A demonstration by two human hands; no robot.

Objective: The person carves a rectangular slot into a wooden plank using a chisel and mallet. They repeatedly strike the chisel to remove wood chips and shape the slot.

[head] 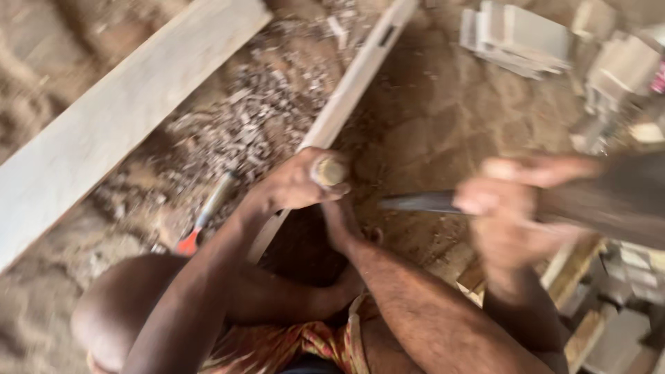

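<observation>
Chiselling looks to be the step in hand in the head view: the left hand (pixel 294 185) has its fingers wrapped tight round the wooden handle of a chisel (pixel 328 171) set against the narrow timber rail (pixel 350 90) that runs over the sawdust floor (pixel 443 104). The right hand (pixel 502 208), blurred, is closed on the shaft of a mallet (pixel 616 197), level with the chisel head and a little to its right; the next blow, I judge, needs a square hit on the handle's end. A wide plank (pixel 118 118) lies to the left, wood chips (pixel 249 118) between it and the rail.

The left hand (pixel 294 185) is gripping a wooden-handled chisel (pixel 329 171) against a narrow wooden strip (pixel 350 86), while the blurred right hand (pixel 509 208) is holding a dark mallet (pixel 609 197).
</observation>
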